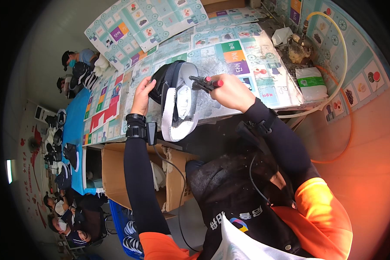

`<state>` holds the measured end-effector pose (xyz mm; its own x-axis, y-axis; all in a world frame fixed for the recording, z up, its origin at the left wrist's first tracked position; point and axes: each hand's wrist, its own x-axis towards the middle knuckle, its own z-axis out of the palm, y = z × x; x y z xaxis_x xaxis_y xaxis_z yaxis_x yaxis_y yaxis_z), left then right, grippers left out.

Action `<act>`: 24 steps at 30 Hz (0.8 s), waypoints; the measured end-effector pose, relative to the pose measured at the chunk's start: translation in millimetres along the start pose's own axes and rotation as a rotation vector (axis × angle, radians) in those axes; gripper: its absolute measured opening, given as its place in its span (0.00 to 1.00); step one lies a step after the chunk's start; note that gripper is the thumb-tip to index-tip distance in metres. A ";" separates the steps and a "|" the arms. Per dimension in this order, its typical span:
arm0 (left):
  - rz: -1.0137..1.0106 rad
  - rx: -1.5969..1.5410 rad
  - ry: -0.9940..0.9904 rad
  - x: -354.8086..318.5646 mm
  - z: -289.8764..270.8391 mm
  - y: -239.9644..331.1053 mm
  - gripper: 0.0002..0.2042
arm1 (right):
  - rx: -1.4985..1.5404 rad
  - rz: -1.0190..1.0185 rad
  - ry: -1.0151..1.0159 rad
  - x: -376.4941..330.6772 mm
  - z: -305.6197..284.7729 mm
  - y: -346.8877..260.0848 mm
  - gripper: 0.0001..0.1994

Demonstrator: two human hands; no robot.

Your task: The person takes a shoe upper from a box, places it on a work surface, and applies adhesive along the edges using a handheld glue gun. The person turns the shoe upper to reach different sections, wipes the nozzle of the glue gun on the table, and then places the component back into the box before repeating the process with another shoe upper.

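My left hand [141, 96] grips the black end of a shoe [170, 115] with a broad white sole edge. The shoe is held up over the near edge of the covered table, its opening facing right and a white lining showing inside. My right hand [233, 92] is closed around a black tool [202, 82] with two red ends. The tool's dark tip lies at the shoe's opening; whether it touches I cannot tell. Part of the tool is hidden in my fist.
Printed picture sheets [229, 52] cover the worktable. A yellow hose [343, 52] and an orange hose [349, 125] loop at the right, near a white-and-green packet [311, 84]. Below stands a cardboard box [117, 173]. People sit at left beside a blue table [76, 134] with shoes.
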<state>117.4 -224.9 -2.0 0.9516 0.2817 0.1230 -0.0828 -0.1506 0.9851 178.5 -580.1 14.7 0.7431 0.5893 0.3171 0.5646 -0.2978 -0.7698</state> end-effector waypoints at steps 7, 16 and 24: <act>0.019 0.018 0.006 0.0 6.0 3.4 0.15 | 0.223 0.018 -0.496 -7.0 -16.6 6.2 0.08; 0.375 0.329 0.126 -13.8 30.3 65.8 0.11 | 0.142 0.207 -0.032 -22.5 -45.7 0.8 0.17; 1.236 1.293 -0.317 -5.7 89.0 89.8 0.07 | 0.466 0.155 0.268 -76.7 -82.0 54.3 0.13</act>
<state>130.9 -324.3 75.2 0.5542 -0.6982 0.4532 -0.5973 -0.7128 -0.3677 181.6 -703.1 -6.0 0.9047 0.3349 0.2633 0.2677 0.0337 -0.9629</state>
